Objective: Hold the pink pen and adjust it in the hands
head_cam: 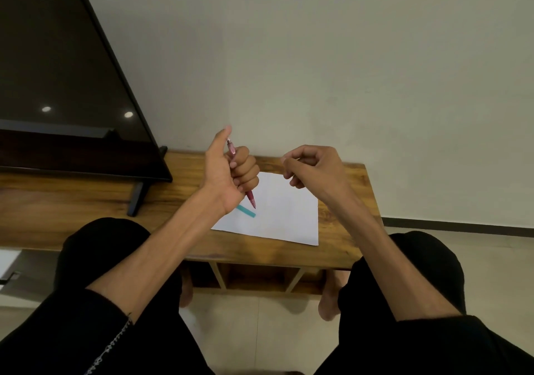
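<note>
My left hand (231, 176) grips a pink pen (250, 198) in a fist, thumb raised beside the pen's top, tip pointing down toward a white sheet of paper (286, 212). The pen tip hangs just above the paper. A teal stick-like object (247, 211) lies on the sheet right under the pen, partly hidden by my left hand. My right hand (313, 169) hovers above the paper's far right corner with its fingers curled; nothing shows between them.
The paper lies on a low wooden table (341, 230) against a pale wall. A dark flat screen (66, 85) on a stand fills the left side of the table. My knees in black trousers flank the table's front edge, with bare feet on the tiled floor.
</note>
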